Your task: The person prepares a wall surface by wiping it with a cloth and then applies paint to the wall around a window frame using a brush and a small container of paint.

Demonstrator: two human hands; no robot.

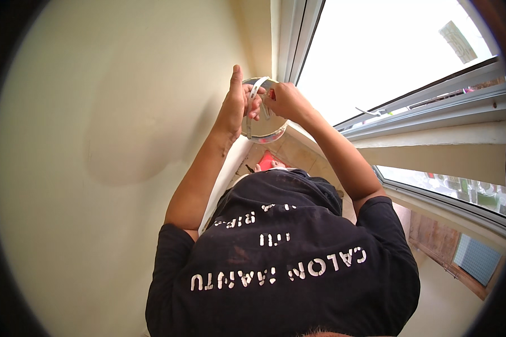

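Observation:
A round, pale bucket (268,136) hangs at the upper middle, beside the wall corner. Its narrow white handle (257,87) arches across my left hand (239,106). That hand's thumb points up, while its fingers curl at the handle. Close on the right, my right hand (289,102) is closed over the bucket's opening around a small thing with a red part (272,94). Most of that thing is hidden by the fingers, so its kind does not show. The fingertips of both hands are near each other.
A plain cream wall (90,112) rises on the left. On the right are a bright window (388,56) with a grey frame and a ledge. Below the bucket is a tiled floor (303,150) with a red item (269,159). A wooden panel (433,233) stands at lower right.

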